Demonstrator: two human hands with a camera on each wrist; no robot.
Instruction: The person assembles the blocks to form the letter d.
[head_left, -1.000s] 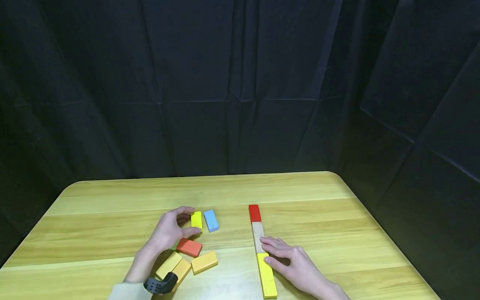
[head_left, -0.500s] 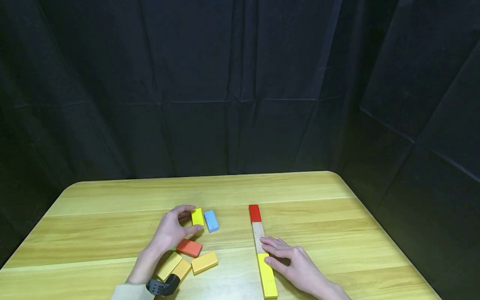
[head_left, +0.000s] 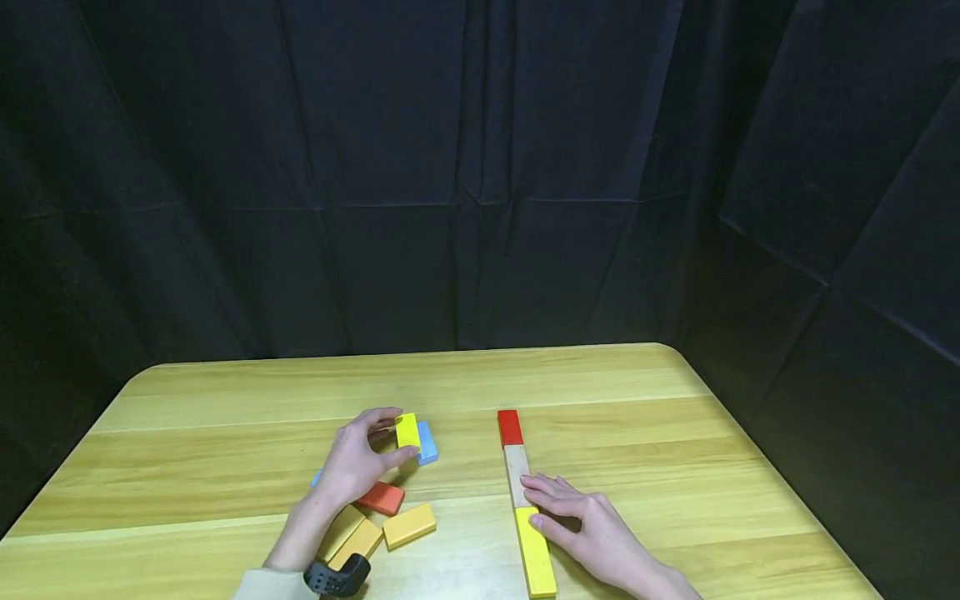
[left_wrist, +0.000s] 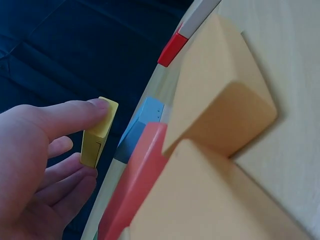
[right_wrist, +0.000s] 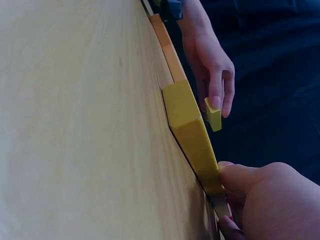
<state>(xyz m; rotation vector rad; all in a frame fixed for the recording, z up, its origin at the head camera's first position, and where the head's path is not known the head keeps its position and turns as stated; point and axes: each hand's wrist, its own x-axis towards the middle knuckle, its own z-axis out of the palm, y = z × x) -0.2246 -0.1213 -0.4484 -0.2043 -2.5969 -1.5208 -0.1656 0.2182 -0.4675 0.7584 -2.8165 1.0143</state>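
Had the long yellow block (head_left: 535, 554) nearest on the wooden table (head_left: 637, 404), with three tan blocks (head_left: 408, 525) to its left. With the right hand (head_left: 588, 525) loosely spread, touched its far end and the pale wooden block (head_left: 517, 473) just beyond. Had a coral-red block (head_left: 385, 498) farther off, left of it. With the left hand (head_left: 358, 457), pinched the short yellow block (head_left: 407, 431), raised off the table, left of and beyond the long yellow block, partly covering a light-blue block (head_left: 429, 446).
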